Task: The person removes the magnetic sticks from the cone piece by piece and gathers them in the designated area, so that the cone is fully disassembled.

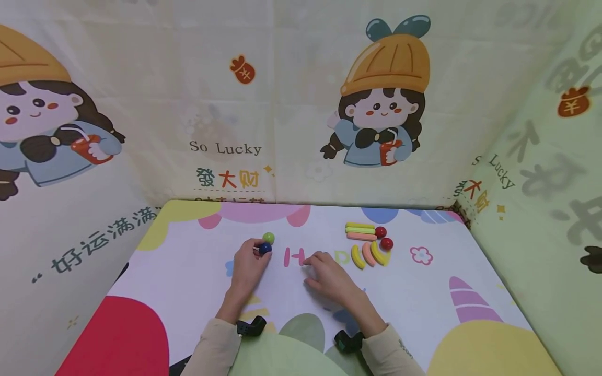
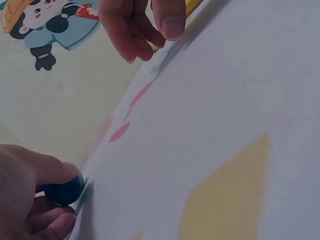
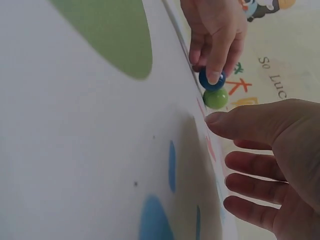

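My left hand (image 1: 248, 269) pinches a dark blue ball (image 1: 265, 248) between thumb and fingers, close over the tabletop. Just behind it sits a light green ball (image 1: 268, 237), and the two overlap in the right wrist view. To the right of the left hand, my right hand (image 1: 333, 278) hovers over the printed pink letter H (image 1: 293, 257). Its fingers are loosely bent, with nothing between them. In the right wrist view the right hand's thumb (image 3: 235, 124) stands apart from the other fingers.
Right of the hands lie yellow, light green and pink sticks (image 1: 361, 236), two red balls (image 1: 386, 244), and curved yellow and pink pieces (image 1: 369, 254). They rest on a printed tabletop (image 1: 404, 292). Patterned cloth walls (image 1: 291, 104) enclose the back and sides.
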`<state>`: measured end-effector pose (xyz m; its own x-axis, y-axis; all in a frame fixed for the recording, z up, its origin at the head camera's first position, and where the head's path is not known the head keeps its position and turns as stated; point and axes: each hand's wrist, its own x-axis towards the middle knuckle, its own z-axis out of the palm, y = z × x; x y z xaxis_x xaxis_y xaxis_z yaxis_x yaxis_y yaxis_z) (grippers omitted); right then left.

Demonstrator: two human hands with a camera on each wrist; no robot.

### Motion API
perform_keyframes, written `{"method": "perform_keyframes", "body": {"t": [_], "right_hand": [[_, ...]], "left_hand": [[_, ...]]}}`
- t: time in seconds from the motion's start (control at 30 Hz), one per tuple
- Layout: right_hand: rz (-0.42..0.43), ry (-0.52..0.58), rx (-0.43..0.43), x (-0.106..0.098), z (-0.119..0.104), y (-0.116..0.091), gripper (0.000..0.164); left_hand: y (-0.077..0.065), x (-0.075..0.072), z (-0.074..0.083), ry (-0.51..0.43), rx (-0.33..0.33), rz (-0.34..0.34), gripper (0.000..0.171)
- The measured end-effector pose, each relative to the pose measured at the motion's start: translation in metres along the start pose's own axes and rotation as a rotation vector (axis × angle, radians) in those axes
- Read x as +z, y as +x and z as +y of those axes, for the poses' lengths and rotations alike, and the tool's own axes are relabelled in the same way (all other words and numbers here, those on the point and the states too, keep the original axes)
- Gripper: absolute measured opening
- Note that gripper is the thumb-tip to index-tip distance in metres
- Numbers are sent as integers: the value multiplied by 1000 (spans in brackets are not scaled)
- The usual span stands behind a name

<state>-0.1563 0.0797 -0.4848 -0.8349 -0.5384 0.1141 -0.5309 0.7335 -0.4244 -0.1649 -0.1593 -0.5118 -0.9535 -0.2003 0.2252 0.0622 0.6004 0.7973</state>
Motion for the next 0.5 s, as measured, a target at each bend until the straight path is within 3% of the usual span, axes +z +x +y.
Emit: {"method": "perform_keyframes", "body": {"t": [0.5], "right_hand": [[-43, 11, 79, -4, 4, 0, 45]], "left_hand": [[-2, 2, 0, 11, -24, -9, 38]]}}
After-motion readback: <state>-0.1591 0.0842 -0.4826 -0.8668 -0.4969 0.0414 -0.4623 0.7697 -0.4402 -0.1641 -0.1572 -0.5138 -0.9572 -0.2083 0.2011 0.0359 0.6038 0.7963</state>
